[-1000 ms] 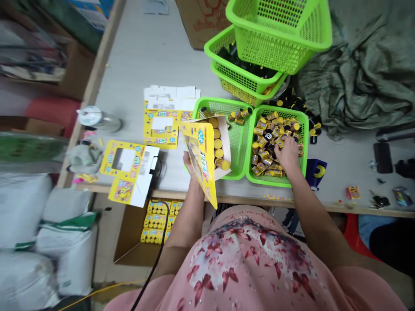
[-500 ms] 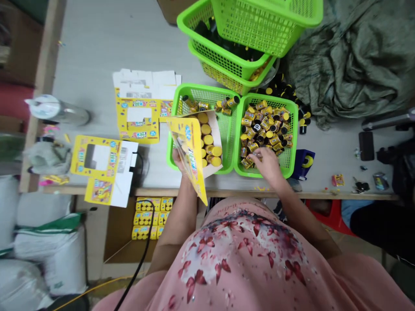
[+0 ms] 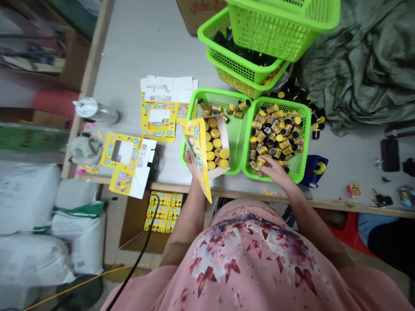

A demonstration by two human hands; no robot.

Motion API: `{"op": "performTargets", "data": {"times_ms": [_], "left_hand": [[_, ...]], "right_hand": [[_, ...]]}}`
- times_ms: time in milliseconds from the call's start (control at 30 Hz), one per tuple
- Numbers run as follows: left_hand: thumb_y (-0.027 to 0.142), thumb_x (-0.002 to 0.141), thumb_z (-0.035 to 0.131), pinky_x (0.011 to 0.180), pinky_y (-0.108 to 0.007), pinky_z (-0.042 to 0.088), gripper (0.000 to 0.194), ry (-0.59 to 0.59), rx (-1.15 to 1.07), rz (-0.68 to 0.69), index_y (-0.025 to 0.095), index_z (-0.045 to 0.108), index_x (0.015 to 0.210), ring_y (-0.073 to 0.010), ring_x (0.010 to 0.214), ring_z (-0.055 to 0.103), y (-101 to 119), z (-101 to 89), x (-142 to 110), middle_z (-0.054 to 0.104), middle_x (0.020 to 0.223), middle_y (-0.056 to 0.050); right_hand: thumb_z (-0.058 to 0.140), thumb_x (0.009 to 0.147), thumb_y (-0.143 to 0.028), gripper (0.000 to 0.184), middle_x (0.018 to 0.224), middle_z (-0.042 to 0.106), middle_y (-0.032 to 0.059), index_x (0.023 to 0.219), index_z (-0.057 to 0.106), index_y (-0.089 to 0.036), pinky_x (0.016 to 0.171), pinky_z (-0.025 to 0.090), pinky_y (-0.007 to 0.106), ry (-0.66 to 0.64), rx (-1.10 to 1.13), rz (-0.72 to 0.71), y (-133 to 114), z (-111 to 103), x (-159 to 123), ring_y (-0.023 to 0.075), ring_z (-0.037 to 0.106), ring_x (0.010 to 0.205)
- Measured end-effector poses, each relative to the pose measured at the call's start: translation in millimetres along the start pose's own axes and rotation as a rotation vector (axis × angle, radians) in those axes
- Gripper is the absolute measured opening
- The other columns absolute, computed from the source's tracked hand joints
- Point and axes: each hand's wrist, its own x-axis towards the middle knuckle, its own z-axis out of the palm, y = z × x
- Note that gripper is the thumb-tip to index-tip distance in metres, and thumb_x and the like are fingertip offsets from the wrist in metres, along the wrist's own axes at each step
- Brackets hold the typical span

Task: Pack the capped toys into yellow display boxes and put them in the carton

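My left hand (image 3: 190, 163) grips an open yellow cardboard box (image 3: 200, 162) from its left side, partly hidden behind the raised printed flap. Several yellow-capped small canisters (image 3: 216, 143) stand in rows inside the box. It is tilted over the left green basket (image 3: 239, 160), where a few loose canisters lie at the back. At the front of the right green basket (image 3: 306, 149), my right hand (image 3: 275, 171) pinches a small yellow canister (image 3: 260, 162). Around its fingers lie many canisters with yellow or black caps.
Flat printed cartons (image 3: 129, 160) lie left of the baskets, with a clear bottle (image 3: 97, 111) farther left. Stacked green baskets (image 3: 246, 65) stand behind. A blue tape dispenser (image 3: 313, 172) sits to the right. Below the table edge, a brown carton (image 3: 132, 222) holds packed yellow boxes.
The view has shifted, so the table appears farther right. My right hand has closed on a canister at the basket's front. My left hand still holds the box.
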Motion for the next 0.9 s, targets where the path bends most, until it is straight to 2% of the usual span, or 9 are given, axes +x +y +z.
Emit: {"op": "performTargets", "data": {"times_ms": [100, 233, 300, 367, 467, 533, 633, 767, 900], "left_hand": [[0.065, 0.097, 0.043, 0.114, -0.048, 0.048, 0.059, -0.063, -0.007, -0.043, 0.027, 0.058, 0.14, -0.0294, 0.145, 0.048, -7, -14.8, 7, 0.069, 0.135, -0.007], [0.066, 0.094, 0.051, 0.113, -0.042, 0.049, 0.059, -0.109, -0.016, -0.028, 0.026, 0.061, 0.137, -0.028, 0.144, 0.05, -15, -31.9, 13, 0.071, 0.131, -0.005], [0.065, 0.093, 0.052, 0.115, -0.041, 0.048, 0.059, -0.165, -0.013, -0.005, 0.028, 0.06, 0.138, -0.0267, 0.145, 0.049, -15, -33.9, 12, 0.07, 0.133, -0.005], [0.065, 0.096, 0.046, 0.119, -0.043, 0.044, 0.059, -0.161, -0.001, -0.002, 0.03, 0.058, 0.142, -0.0253, 0.147, 0.046, -11, -31.5, 9, 0.068, 0.137, -0.005], [0.061, 0.102, 0.033, 0.124, -0.049, 0.036, 0.058, -0.045, -0.015, 0.013, 0.031, 0.053, 0.147, -0.0248, 0.151, 0.04, 0, -24.3, 0, 0.065, 0.143, -0.003], [0.058, 0.103, 0.036, 0.126, -0.051, 0.032, 0.055, 0.003, -0.041, 0.021, 0.033, 0.051, 0.149, -0.0256, 0.153, 0.037, 9, -20.2, -7, 0.064, 0.145, -0.001], [0.054, 0.103, 0.038, 0.127, -0.051, 0.031, 0.05, 0.026, -0.036, -0.012, 0.035, 0.053, 0.147, -0.0255, 0.154, 0.035, 15, -19.1, -11, 0.065, 0.144, 0.002], [0.061, 0.102, 0.033, 0.124, -0.048, 0.036, 0.059, -0.023, -0.03, -0.018, 0.026, 0.059, 0.142, -0.0274, 0.153, 0.036, 10, -30.2, 4, 0.067, 0.14, -0.005], [0.07, 0.09, 0.05, 0.118, -0.045, 0.045, 0.065, -0.117, 0.017, -0.025, 0.024, 0.064, 0.135, -0.0301, 0.148, 0.044, 3, -43.0, 14, 0.07, 0.134, -0.008]], "right_hand": [[0.071, 0.083, -0.049, 0.045, 0.101, 0.071, 0.0012, 0.121, 0.062, -0.027, 0.081, 0.063, 0.038, -0.069, 0.266, -0.222, -33, 22, -1, 0.0171, 0.07, 0.081], [0.069, 0.09, -0.046, 0.036, 0.118, 0.07, 0.0078, 0.119, 0.064, -0.026, 0.101, 0.056, 0.044, 0.077, -0.095, -0.654, -78, 67, 9, 0.0231, 0.066, 0.11], [0.065, 0.094, -0.043, 0.036, 0.123, 0.068, 0.0106, 0.124, 0.064, -0.024, 0.107, 0.052, 0.047, 0.14, -0.285, -0.754, -82, 74, 16, 0.0258, 0.062, 0.117], [0.06, 0.098, -0.039, 0.035, 0.126, 0.065, 0.0124, 0.129, 0.063, -0.023, 0.108, 0.05, 0.049, 0.245, -0.404, -0.72, -70, 62, 20, 0.0275, 0.059, 0.12], [0.049, 0.098, -0.019, 0.033, 0.128, 0.066, 0.0139, 0.126, 0.067, -0.021, 0.106, 0.048, 0.052, 0.328, -0.616, -0.541, -35, 24, 22, 0.0301, 0.056, 0.119], [0.045, 0.093, -0.007, 0.041, 0.133, 0.066, 0.0144, 0.125, 0.069, -0.019, 0.107, 0.046, 0.053, 0.225, -0.783, -0.452, -14, -1, 26, 0.0316, 0.054, 0.122], [0.049, 0.092, -0.007, 0.04, 0.133, 0.066, 0.0162, 0.125, 0.07, -0.017, 0.108, 0.045, 0.054, 0.098, -0.877, -0.416, 1, -18, 34, 0.033, 0.055, 0.123], [0.059, 0.095, -0.024, 0.036, 0.123, 0.066, 0.0152, 0.13, 0.067, -0.018, 0.103, 0.052, 0.049, 0.238, -0.605, -0.564, -18, -3, 33, 0.0297, 0.062, 0.113], [0.065, 0.096, -0.036, 0.038, 0.12, 0.066, 0.0092, 0.134, 0.063, -0.027, 0.102, 0.054, 0.046, 0.236, -0.382, -0.81, -75, 46, 24, 0.026, 0.064, 0.111]]}}
